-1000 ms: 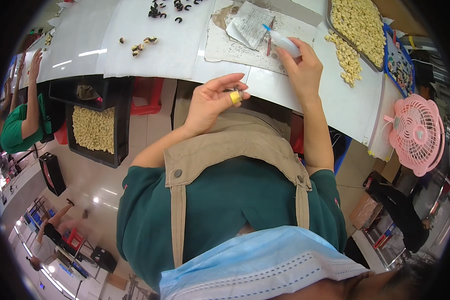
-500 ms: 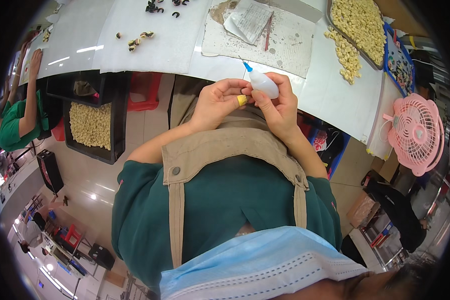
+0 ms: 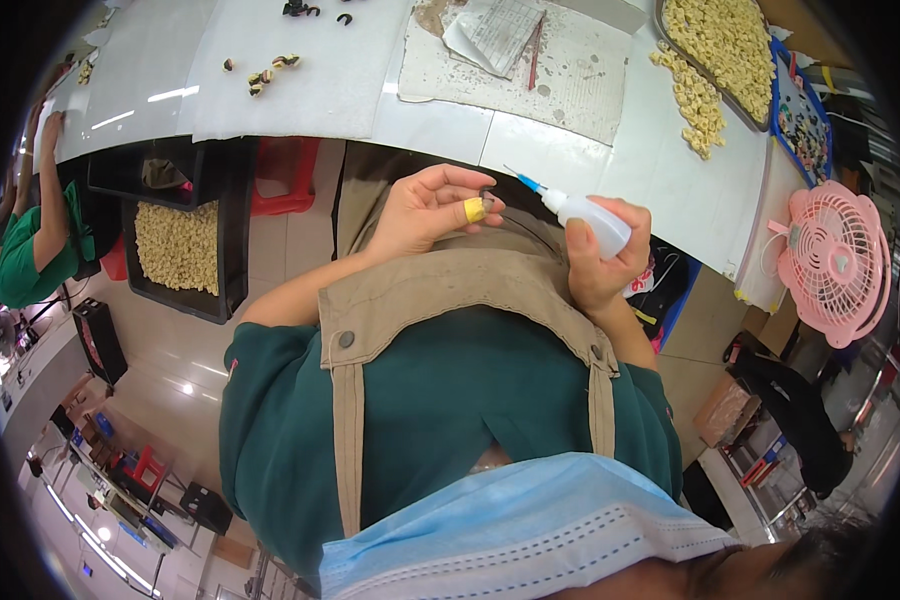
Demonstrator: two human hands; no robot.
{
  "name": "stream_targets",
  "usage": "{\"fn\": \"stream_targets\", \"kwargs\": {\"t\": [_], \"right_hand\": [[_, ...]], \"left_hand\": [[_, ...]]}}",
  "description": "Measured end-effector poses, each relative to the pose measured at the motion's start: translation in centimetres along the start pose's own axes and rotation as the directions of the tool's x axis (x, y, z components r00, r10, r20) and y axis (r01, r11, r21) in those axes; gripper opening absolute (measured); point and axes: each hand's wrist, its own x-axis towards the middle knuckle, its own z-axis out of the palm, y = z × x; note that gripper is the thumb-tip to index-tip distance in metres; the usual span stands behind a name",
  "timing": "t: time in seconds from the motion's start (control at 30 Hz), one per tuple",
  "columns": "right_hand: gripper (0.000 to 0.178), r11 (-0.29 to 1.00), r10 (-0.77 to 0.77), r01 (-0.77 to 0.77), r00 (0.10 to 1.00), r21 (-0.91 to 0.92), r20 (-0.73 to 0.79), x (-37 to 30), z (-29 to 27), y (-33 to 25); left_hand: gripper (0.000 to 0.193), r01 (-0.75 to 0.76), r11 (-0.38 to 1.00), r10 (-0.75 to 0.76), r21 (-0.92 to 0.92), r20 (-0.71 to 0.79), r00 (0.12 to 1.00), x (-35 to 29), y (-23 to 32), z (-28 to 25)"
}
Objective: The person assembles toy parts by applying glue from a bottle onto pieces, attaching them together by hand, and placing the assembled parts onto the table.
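Observation:
My right hand [image 3: 606,268] is closed round a white squeeze bottle [image 3: 595,228] with a blue needle tip, which points up and left toward the table edge. My left hand [image 3: 425,210], with yellow tape on its thumb, pinches a small dark piece [image 3: 487,193] between thumb and fingertips. That piece is partly covered by the fingers, and its exact shape is too small to make out. Both hands are above my lap, in front of the table, with a gap between them. The needle's end is nearer the left fingertips but apart from them.
A stained board [image 3: 580,95] on the table bears papers [image 3: 505,35] and a red stick [image 3: 534,55]. Small striped pieces [image 3: 260,78] lie farther left. A tray of cream pieces [image 3: 720,40] is at back right, near a pink fan [image 3: 836,262]. A co-worker's arm [image 3: 50,180] shows at left.
My right hand has moved right with the bottle, away from my left hand. The dark piece in my left fingertips now shows. The bottle's tip leans farther left.

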Motion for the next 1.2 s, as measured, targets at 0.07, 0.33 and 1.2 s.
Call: {"fn": "stream_targets", "kwargs": {"t": [0.07,0.33,1.2], "right_hand": [[0.026,1.000,-0.020,0.020,1.000,-0.008,-0.019,-0.5,-0.3,0.0],[0.027,0.976,-0.172,0.169,0.985,-0.138,-0.009,-0.5,0.2,0.3],[0.026,0.963,-0.221,0.221,0.975,-0.154,0.015,-0.1,0.6,0.1]], "left_hand": [[0.028,0.008,1.000,-0.008,-0.012,0.046,0.999,0.0,-0.2,-0.1],[0.027,-0.017,0.999,0.020,-0.040,0.061,0.998,-0.1,-0.4,0.2],[0.026,-0.016,0.999,0.018,-0.033,0.075,0.997,0.1,-0.3,0.1]]}}
